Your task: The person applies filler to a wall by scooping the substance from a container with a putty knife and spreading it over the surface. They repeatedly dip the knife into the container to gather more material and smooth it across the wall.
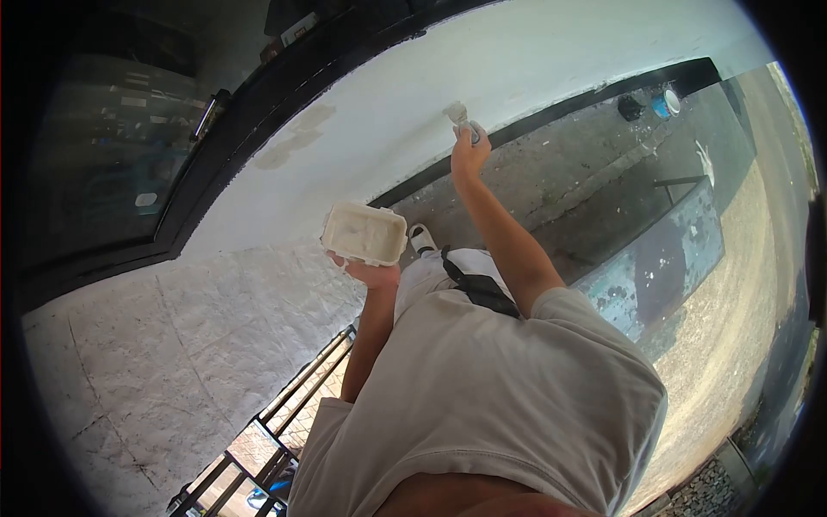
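My left hand (372, 272) holds a white rectangular tub (332, 233) from below, its open top facing up. Inside the tub lies a pale, smooth paste (366, 231). My right hand (471, 155) is closed around the handle of a putty knife (462, 121), and the blade is against the white wall (405, 112). Beside the blade the wall has a small greyish patch (452, 110). Farther left, a larger beige patch (297, 138) marks the same wall.
A black-framed window (207, 172) is at the left. A worn, paint-flecked bench-like panel (659, 263) stands to the right. A blue and white bucket (663, 105) and a dark container (631, 107) sit by the wall's far end. Black metal railings (267, 439) are at lower left.
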The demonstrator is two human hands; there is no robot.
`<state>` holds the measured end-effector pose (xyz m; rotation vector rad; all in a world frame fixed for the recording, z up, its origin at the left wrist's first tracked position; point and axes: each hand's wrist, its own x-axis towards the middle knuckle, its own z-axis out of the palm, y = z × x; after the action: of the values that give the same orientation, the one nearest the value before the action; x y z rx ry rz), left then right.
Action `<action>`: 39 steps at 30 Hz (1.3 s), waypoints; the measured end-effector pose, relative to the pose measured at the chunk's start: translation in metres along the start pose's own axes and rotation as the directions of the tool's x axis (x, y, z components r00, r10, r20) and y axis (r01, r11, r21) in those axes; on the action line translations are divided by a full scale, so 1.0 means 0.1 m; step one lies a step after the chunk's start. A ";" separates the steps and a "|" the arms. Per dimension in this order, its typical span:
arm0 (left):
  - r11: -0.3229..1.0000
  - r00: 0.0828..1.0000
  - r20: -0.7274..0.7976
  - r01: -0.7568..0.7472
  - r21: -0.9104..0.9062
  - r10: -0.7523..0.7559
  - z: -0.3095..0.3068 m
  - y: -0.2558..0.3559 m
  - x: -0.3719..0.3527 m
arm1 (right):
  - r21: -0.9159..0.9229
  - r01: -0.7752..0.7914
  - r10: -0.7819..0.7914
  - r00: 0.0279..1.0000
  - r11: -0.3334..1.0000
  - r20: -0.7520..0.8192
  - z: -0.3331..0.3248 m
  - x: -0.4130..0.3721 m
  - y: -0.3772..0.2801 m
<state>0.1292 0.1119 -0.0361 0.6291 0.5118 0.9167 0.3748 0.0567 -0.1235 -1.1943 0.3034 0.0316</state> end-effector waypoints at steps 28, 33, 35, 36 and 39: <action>0.998 0.998 -0.028 0.053 -0.022 -0.054 0.02 0.02 -0.07 | 0.254 -0.192 0.180 0.981 0.948 0.073 -0.44 0.04 0.03; 0.997 0.998 -0.030 0.054 -0.059 -0.056 -0.03 0.04 -0.05 | 0.298 -0.149 0.148 0.989 0.943 0.028 -0.20 0.01 0.12; 0.995 0.997 -0.044 0.062 -0.081 -0.066 -0.10 0.06 -0.06 | 0.299 -0.172 0.174 0.985 0.939 0.018 -0.16 -0.03 0.10; 0.995 0.997 -0.043 0.063 -0.080 -0.067 -0.10 0.08 -0.05 | 0.301 -0.180 0.185 0.983 0.936 0.013 -0.13 -0.05 0.09; 0.997 0.998 -0.025 0.052 -0.054 -0.054 -0.09 0.08 -0.05 | 0.297 -0.162 0.167 0.986 0.941 0.008 -0.06 -0.08 0.02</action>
<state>0.1163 0.1142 -0.0365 0.5532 0.5233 0.8868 0.3658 0.0531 -0.1255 -0.8689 0.4074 0.1176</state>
